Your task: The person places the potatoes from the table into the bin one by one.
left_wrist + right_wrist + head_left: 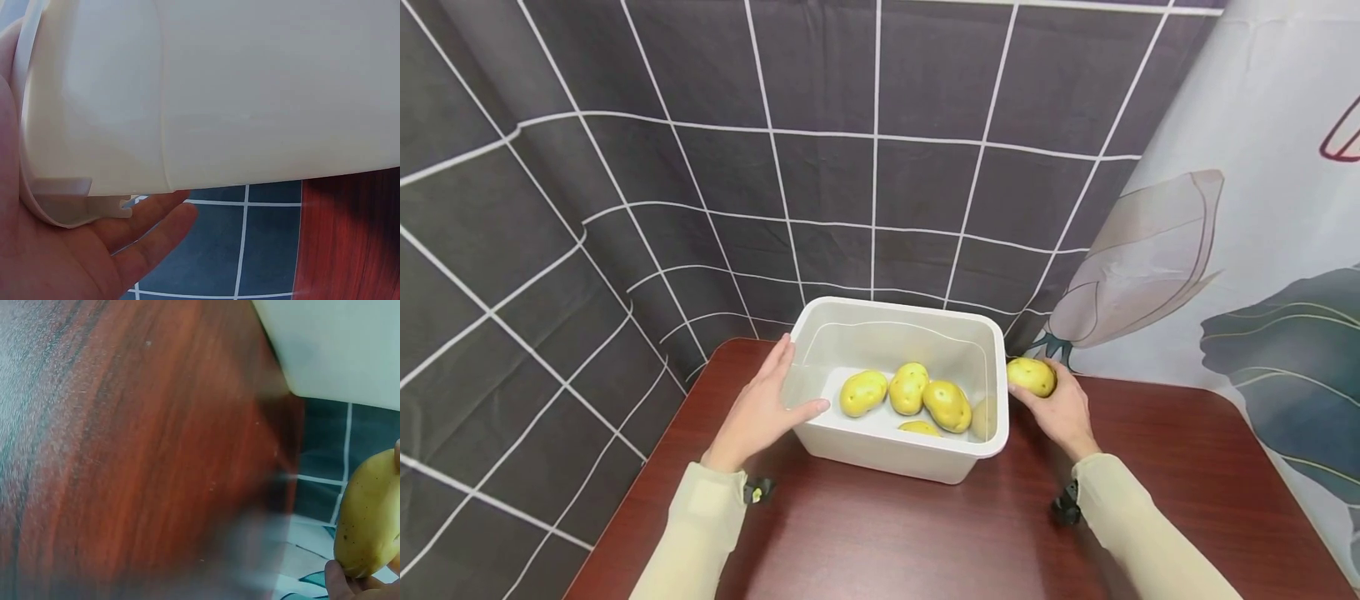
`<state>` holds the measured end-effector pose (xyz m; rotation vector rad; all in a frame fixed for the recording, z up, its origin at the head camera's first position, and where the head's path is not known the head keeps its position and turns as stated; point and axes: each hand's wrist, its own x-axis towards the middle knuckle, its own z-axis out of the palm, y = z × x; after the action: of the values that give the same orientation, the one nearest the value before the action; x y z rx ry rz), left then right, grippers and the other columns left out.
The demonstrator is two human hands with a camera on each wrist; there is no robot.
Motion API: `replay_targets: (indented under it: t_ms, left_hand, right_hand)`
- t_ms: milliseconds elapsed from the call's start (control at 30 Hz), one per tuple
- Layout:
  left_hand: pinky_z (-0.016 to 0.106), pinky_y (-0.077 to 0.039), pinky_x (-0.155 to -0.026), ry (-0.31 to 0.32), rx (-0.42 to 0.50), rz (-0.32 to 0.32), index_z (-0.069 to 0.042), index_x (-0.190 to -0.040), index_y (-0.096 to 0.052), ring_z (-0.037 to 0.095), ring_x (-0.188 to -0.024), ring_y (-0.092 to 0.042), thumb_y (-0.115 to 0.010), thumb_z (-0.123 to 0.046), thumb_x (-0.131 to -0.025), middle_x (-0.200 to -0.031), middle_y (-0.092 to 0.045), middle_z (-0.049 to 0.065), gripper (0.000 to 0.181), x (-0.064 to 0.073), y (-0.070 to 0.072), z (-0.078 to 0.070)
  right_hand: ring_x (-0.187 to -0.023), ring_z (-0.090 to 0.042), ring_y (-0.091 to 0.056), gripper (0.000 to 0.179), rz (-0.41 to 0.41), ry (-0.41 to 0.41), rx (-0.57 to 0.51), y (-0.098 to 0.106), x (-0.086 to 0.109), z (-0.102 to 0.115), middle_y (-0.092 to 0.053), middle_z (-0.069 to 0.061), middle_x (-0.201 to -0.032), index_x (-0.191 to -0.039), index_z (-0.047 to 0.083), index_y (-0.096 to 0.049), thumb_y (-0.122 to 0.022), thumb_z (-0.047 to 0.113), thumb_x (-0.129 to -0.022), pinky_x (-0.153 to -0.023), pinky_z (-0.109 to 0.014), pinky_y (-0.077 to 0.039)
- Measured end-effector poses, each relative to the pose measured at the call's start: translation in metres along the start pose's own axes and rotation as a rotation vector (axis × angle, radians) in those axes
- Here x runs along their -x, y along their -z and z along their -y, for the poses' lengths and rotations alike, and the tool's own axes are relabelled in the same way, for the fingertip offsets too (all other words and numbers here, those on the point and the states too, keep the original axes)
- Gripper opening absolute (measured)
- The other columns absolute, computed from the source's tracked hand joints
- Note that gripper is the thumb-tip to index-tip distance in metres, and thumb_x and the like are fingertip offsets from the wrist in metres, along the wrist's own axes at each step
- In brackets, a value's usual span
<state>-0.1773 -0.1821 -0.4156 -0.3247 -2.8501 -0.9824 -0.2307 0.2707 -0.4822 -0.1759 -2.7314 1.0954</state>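
Observation:
A white plastic bin (pixel 880 454) stands on the table with several yellow potatoes (pixel 908 388) lying on its floor. At its left end my left hand (pixel 765 406) rests against the rim, thumb over the near edge and fingers straight along the outside. In the left wrist view the fingers (pixel 156 240) extend beneath the bin's rim and curl round nothing. Just outside the right end of the bin, my right hand (pixel 1060 410) grips another potato (pixel 1032 377) between thumb and fingers. The right wrist view shows that potato (pixel 369 515) with fingertips at its lower end.
The reddish-brown wooden table (pixel 865 533) extends in front of the bin and to both sides. Behind it hangs a dark grey curtain (pixel 820 175) with a white grid. A pale curtain with large flower and leaf prints (pixel 1157 242) hangs at the right.

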Motion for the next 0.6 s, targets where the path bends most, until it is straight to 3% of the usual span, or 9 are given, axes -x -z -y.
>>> replay_targets:
  t_ms: [600]
  left_hand:
    - [0.06,-0.035,-0.11,-0.003,-0.004,0.002,-0.005,-0.16,-0.021,0.034,-0.141,-0.042,-0.068,-0.068,-0.083,-0.169,-0.012,0.001,0.11,0.0,0.0,0.0]
  right_hand:
    - [-0.123,-0.047,-0.051,0.087,-0.075,0.121,0.007,0.031,0.006,0.017,-0.05,-0.028,-0.142,-0.148,-0.002,-0.043,-0.08,0.043,-0.083,-0.098,-0.061,-0.04]
